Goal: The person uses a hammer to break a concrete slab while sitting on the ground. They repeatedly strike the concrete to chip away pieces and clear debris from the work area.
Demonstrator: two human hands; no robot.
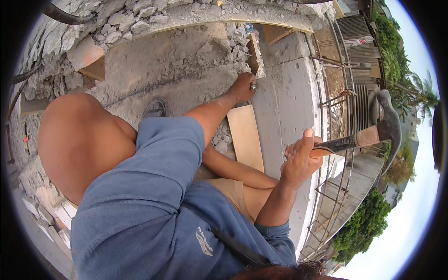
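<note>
My right hand (301,161) grips the dark handle of a claw hammer (386,127), raised at the right with its thumb along the handle. Pinkish tape wraps the handle below the head, and the curved claw points down in the picture. My left hand (242,87) is closed in a fist at the edge of the grey concrete wall (276,108). A small metal end of a bar or chisel (252,86) shows at the fist; the rest of it is hidden. Beside that hand stands a broken concrete edge with a wooden piece (254,52). My bare knee and blue sleeve cover the left side.
Broken concrete rubble (129,21) lies at the top. A plywood board (246,136) leans by the wall. A steel bar (147,87) crosses the dusty floor near my shoe (154,107). Bar scaffolding (344,87) rises outside the wall. Blocks (43,220) lie at lower left.
</note>
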